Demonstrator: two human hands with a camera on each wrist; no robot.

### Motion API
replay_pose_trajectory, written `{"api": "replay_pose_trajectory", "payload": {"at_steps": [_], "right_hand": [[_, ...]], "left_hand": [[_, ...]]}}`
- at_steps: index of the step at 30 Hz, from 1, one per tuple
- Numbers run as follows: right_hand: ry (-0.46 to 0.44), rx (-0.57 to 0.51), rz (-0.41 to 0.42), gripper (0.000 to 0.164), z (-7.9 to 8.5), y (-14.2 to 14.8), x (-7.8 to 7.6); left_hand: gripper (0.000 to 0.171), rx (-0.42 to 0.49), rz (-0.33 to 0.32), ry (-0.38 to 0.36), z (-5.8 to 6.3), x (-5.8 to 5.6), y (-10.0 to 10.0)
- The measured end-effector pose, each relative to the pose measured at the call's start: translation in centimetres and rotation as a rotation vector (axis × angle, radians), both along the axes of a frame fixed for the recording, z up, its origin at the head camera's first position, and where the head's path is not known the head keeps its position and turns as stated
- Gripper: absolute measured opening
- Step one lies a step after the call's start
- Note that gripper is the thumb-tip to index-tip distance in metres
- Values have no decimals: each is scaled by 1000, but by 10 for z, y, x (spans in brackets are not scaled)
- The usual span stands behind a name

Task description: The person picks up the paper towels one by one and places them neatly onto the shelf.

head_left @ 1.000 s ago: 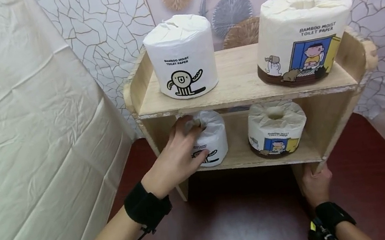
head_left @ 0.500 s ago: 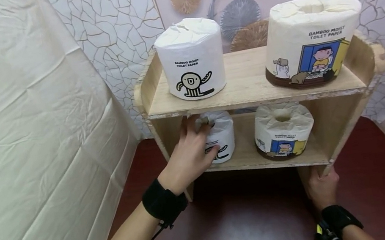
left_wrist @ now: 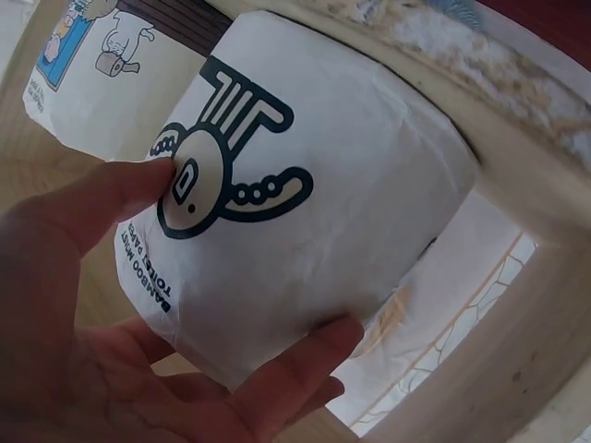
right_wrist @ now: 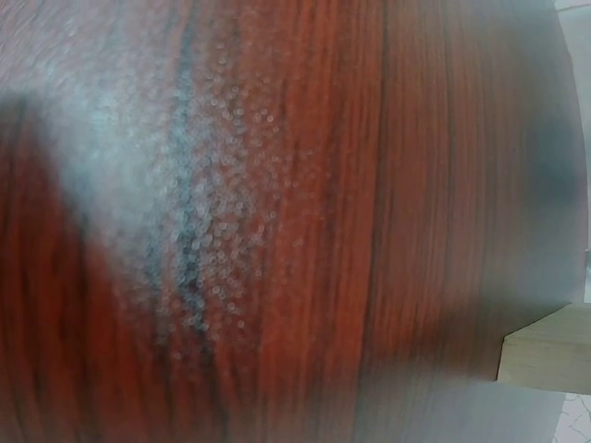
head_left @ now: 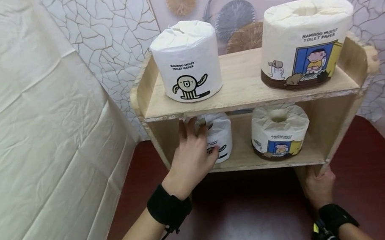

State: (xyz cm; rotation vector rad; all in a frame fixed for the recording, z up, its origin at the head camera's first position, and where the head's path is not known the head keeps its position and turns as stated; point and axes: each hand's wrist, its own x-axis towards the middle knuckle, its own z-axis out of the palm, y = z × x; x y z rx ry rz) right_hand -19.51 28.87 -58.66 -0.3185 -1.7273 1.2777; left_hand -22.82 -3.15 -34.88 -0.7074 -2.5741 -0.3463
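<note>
On the lower left of a two-tier wooden shelf (head_left: 251, 102) stands a white wrapped toilet paper roll (head_left: 223, 133) with a cartoon figure. My left hand (head_left: 191, 158) grips this roll, its fingers over the top and side. In the left wrist view, the thumb (left_wrist: 129, 189) presses the printed front of the roll (left_wrist: 369, 157). At the shelf's lower right, my right hand (head_left: 319, 188) holds the side panel's leg just below the lower board; part of that hand is behind the wood. The right wrist view does not include the hand.
A cream roll (head_left: 280, 130) shares the lower tier. Above stand a white roll (head_left: 188, 65) at left and a cream roll (head_left: 308, 41) at right. Pale cloth (head_left: 27, 149) hangs at the left. The shelf stands on a dark red wood-grain surface (right_wrist: 323, 185).
Within the head view, everything shifts a little right and then slightly back as the camera moves. My left hand keeps its grip on the lower left roll, and the right hand stays on the leg.
</note>
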Motion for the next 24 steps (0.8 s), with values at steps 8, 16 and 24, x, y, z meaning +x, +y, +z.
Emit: {"api": "replay_pose_trajectory", "payload": {"at_steps": [8,16,24], "right_hand": [[50,-16,-3,25,-2,-9,3],[16,-10,-19,26,3,-8,-1],[-102,-71,13,33,7,-2,6]], "left_hand": [[59,40,26,47,-11,7,-4],[82,86,32,226,-30,7,-2],[113,190,54,231,-80,22,-1]]}}
